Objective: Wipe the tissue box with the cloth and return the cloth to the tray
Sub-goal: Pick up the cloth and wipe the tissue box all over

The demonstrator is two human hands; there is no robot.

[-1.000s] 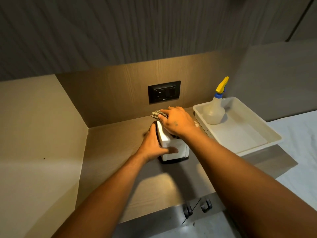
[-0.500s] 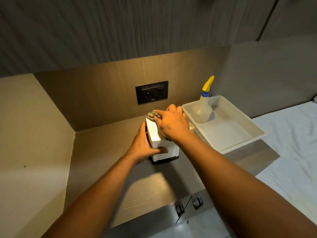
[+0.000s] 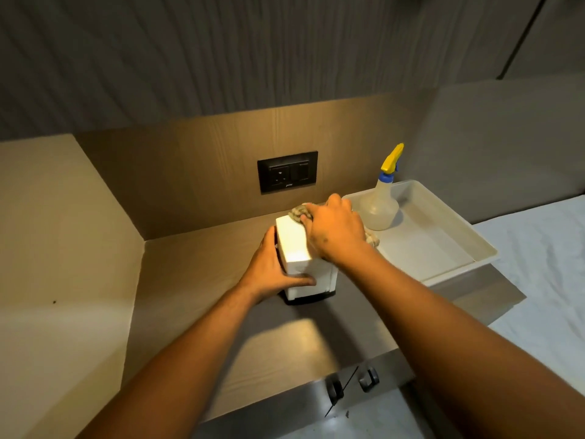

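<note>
While the left hand (image 3: 274, 270) stayed wrapped round the tissue box (image 3: 296, 245) on the bench (image 3: 196, 274), fingers pressed to its side, the right hand (image 3: 336, 230) slid the cloth (image 3: 298, 212) slightly back across the top vs. 0.5 s ago, fingers curled, pinning it. Wipe ongoing; tray (image 3: 456, 236) w/ spray bottle (image 3: 380, 207) just beside, awaiting cloth.

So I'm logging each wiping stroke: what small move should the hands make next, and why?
Probably draw the right hand with the cloth toward the near edge of the tissue box top. The cloth sits bunched at the far edge, the lit near part of the top is uncovered, and the left hand braces the box's side.
</note>
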